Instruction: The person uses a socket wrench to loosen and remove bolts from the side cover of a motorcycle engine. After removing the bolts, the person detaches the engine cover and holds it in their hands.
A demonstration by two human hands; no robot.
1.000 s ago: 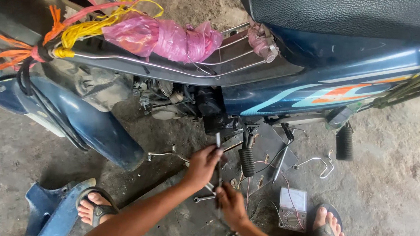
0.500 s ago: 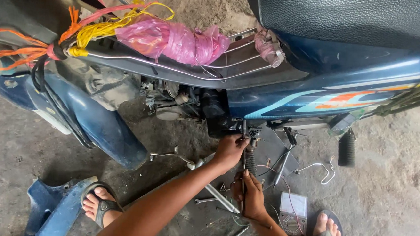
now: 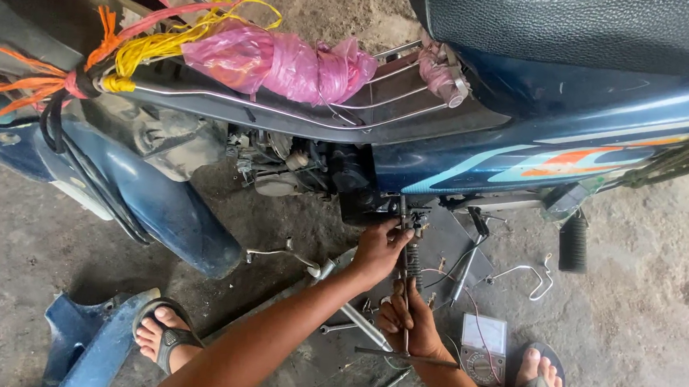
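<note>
A blue motorcycle (image 3: 571, 143) stands over me with its side cover off and its engine (image 3: 298, 171) bare. A long T-handle wrench (image 3: 406, 301) points up at the underside of the engine. My left hand (image 3: 379, 250) pinches the top of the wrench's shaft, right below the engine. My right hand (image 3: 410, 321) is closed round the lower shaft, just above the cross bar (image 3: 430, 360).
A small meter (image 3: 485, 349) with red leads lies by my right sandalled foot (image 3: 540, 381). My left foot (image 3: 164, 334) rests beside a loose blue fairing panel (image 3: 84, 349). A spanner (image 3: 343, 326), a bent wire hook (image 3: 532, 275) and a footpeg (image 3: 573, 243) are close by. A pink plastic bundle (image 3: 285, 58) sits in the rack.
Both hands have moved up and to the right with the wrench, from the floor tools to the underside of the engine. The left hand now holds the shaft tip.
</note>
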